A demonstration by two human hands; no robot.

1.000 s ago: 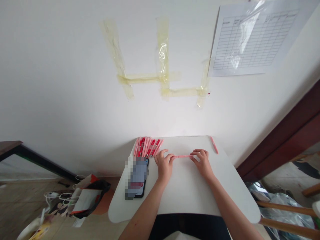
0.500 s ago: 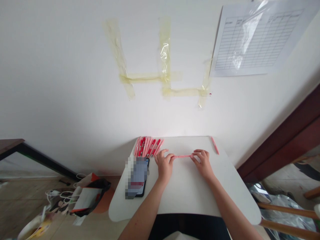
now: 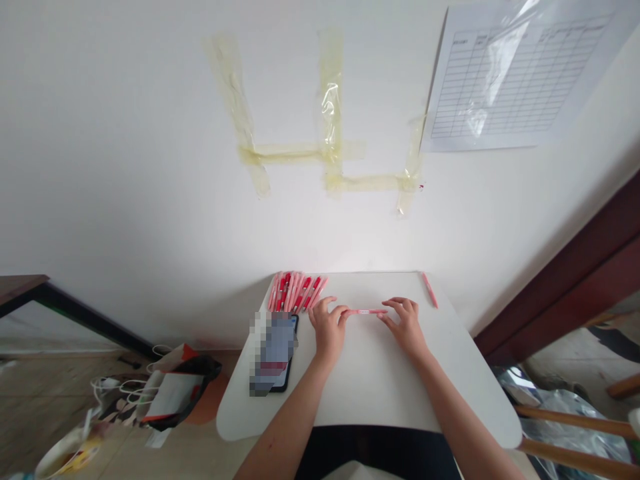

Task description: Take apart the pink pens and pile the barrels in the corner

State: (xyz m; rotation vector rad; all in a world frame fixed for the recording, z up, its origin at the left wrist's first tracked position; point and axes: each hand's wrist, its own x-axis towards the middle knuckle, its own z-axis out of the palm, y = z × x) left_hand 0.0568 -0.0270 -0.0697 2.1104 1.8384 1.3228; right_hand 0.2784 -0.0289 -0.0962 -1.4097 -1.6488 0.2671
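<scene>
- Currently the left grip [image 3: 329,331] and right grip [image 3: 407,327] stand apart, their fingertips pinching opposite ends of a slim pink pen [image 3: 367,311].
- That pen lies level between the two grips, just over the white surface [image 3: 380,383] or on it (the view cannot settle which).
- Beyond the left grip, a tight row of pink-and-red pens [image 3: 297,292] lies near the surface's far edge.
- Just beside the left grip, on the side away from the right grip, lies a smartphone [image 3: 274,353] (its screen is blurred out).
- Beyond the right grip, a lone pink pen [image 3: 429,290] lies near the edge.
- Far beyond both grips, a ruled paper chart [image 3: 515,77] is taped up on the wall.
</scene>
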